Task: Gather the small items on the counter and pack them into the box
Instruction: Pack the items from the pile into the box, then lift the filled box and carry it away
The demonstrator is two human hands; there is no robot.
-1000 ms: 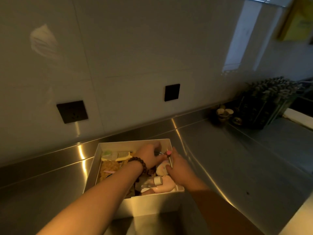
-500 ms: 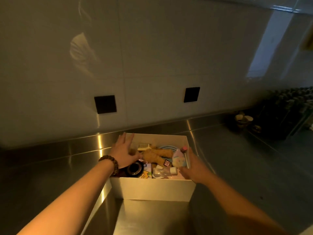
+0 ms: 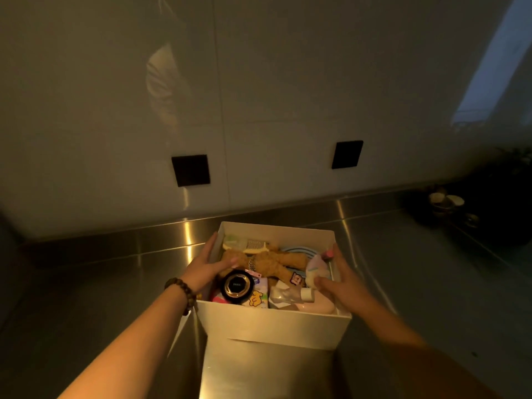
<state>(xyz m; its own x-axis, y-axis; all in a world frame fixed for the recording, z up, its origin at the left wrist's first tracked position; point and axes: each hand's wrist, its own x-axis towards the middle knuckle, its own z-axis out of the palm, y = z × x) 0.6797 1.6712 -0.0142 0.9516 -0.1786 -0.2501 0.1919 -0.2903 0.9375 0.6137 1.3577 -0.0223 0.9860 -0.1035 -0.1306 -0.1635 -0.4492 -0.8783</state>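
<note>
A person's two hands flank a white box (image 3: 273,321) standing on the steel bench (image 3: 403,269) near the wall, already crowded with small items: a brown plush toy (image 3: 267,262), a comb (image 3: 256,245), a round black case (image 3: 236,285) and a pink bottle (image 3: 313,305). The left hand (image 3: 201,269), fingers extended, lies along the box's left wall with its thumb reaching inside; the right hand (image 3: 336,280), fingers relaxed, rests at the right wall beside a pastel toy (image 3: 316,269), gripping nothing. The packing looks nearly finished. Settling the contents well would mean pressing evenly from both sides, keeping the taller pieces below the rim.
</note>
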